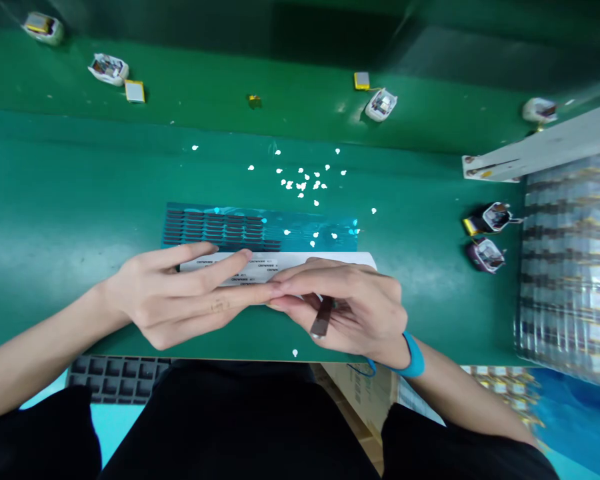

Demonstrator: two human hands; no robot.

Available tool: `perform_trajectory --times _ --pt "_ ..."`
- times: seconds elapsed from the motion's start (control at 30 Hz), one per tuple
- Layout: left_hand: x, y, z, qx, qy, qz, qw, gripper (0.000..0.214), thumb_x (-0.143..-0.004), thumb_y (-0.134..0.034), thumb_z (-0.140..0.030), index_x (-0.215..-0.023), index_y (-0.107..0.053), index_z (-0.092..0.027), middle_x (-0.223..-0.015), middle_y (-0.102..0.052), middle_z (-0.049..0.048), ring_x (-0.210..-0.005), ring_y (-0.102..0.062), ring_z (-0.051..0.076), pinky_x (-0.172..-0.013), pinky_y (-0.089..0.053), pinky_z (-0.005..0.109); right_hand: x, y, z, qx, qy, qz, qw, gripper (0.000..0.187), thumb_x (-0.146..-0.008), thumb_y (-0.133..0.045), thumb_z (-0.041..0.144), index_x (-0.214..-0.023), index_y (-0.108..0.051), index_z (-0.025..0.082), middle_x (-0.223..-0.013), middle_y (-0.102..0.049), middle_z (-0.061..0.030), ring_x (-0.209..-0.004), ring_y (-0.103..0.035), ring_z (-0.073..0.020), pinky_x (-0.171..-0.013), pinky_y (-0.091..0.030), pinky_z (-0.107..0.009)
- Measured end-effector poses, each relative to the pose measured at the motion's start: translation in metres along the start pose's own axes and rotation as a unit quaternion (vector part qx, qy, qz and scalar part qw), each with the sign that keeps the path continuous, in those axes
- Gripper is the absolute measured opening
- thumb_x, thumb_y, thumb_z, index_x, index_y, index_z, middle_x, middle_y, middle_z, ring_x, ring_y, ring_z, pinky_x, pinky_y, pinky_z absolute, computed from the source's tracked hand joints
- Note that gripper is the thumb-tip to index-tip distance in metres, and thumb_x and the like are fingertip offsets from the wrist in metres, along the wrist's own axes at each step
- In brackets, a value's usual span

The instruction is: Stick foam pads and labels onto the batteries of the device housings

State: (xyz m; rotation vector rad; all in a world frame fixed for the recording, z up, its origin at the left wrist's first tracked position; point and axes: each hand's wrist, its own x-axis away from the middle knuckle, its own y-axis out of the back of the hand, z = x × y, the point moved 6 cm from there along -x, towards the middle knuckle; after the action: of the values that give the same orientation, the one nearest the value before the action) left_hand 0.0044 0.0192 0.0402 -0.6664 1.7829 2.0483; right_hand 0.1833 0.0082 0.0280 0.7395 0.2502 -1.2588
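Note:
My left hand [185, 290] lies with its fingers stretched out over a white sheet of printed labels [325, 257]. One of its fingertips meets the pinched thumb and forefinger of my right hand [350, 300]; anything tiny between them is hidden. A slim dark metal tool [323, 319], whose working end cannot be seen, is tucked in my right hand and juts out below the fingers. Behind the labels lies a blue film sheet [320, 220] with rows of dark strips [200, 227]. Small white round tabbed pieces [301, 187] are scattered on and beyond the film.
Open white housings [109, 69] with wired batteries [135, 91] stand along the raised back strip. At right are two more housings [487, 255], a white bracket [545, 147] and stacked clear trays [570, 267]. A dark compartment tray [117, 379] and a cardboard box [355, 393] sit below the table edge.

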Motion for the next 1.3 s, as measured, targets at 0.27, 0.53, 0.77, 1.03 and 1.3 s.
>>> perform_trajectory --times 0.27,0.53,0.77,1.03,1.3 --pt "-0.002 0.003 0.001 0.008 -0.004 -0.011 1.000 0.018 -0.093 -0.067 -0.009 -0.088 -0.078 -0.023 -0.116 -0.081 -0.0096 -0.098 -0.078 0.014 -0.075 -0.065 0.027 0.000 0.000 0.003 0.030 0.028 0.012 0.999 0.024 -0.087 -0.078 0.003 -0.107 -0.070 0.013 -0.093 -0.081 -0.0089 -0.085 -0.079 -0.0155 -0.079 -0.069 -0.025" --pt "0.007 -0.001 -0.002 0.001 -0.008 0.003 1.000 0.014 -0.094 -0.068 -0.013 -0.093 -0.078 -0.023 -0.128 -0.078 -0.0074 -0.111 -0.075 0.015 -0.083 -0.065 0.027 0.003 -0.002 0.002 0.041 0.051 0.005 0.998 0.026 -0.089 -0.066 -0.004 -0.109 -0.070 0.012 -0.095 -0.081 -0.0098 -0.085 -0.078 -0.0163 -0.079 -0.068 -0.028" --pt "0.019 -0.005 -0.005 -0.009 -0.001 0.000 1.000 0.021 -0.094 -0.066 -0.013 -0.104 -0.077 -0.026 -0.140 -0.071 -0.0081 -0.125 -0.070 0.015 -0.098 -0.063 0.027 0.002 -0.002 0.002 0.020 0.033 0.006 0.999 0.028 -0.087 -0.071 -0.003 -0.110 -0.070 0.012 -0.096 -0.081 -0.0096 -0.084 -0.078 -0.0163 -0.078 -0.068 -0.028" --pt "0.021 -0.004 -0.005 0.008 -0.001 -0.005 1.000 0.017 -0.095 -0.066 -0.013 -0.105 -0.077 -0.021 -0.148 -0.066 -0.0021 -0.129 -0.067 0.018 -0.098 -0.061 0.030 0.002 -0.002 0.001 0.030 0.040 0.015 0.999 0.028 -0.088 -0.069 -0.001 -0.112 -0.071 0.014 -0.098 -0.082 -0.0094 -0.085 -0.079 -0.0174 -0.078 -0.069 -0.030" --pt "0.020 -0.003 -0.005 0.015 -0.004 0.001 1.000 0.016 -0.096 -0.068 -0.015 -0.106 -0.078 -0.022 -0.145 -0.069 -0.0042 -0.132 -0.066 0.017 -0.105 -0.060 0.029 0.001 -0.001 0.003 0.030 0.043 0.044 0.998 0.035 -0.087 -0.069 -0.004 -0.116 -0.070 0.014 -0.102 -0.082 -0.0119 -0.088 -0.079 -0.0193 -0.079 -0.070 -0.033"
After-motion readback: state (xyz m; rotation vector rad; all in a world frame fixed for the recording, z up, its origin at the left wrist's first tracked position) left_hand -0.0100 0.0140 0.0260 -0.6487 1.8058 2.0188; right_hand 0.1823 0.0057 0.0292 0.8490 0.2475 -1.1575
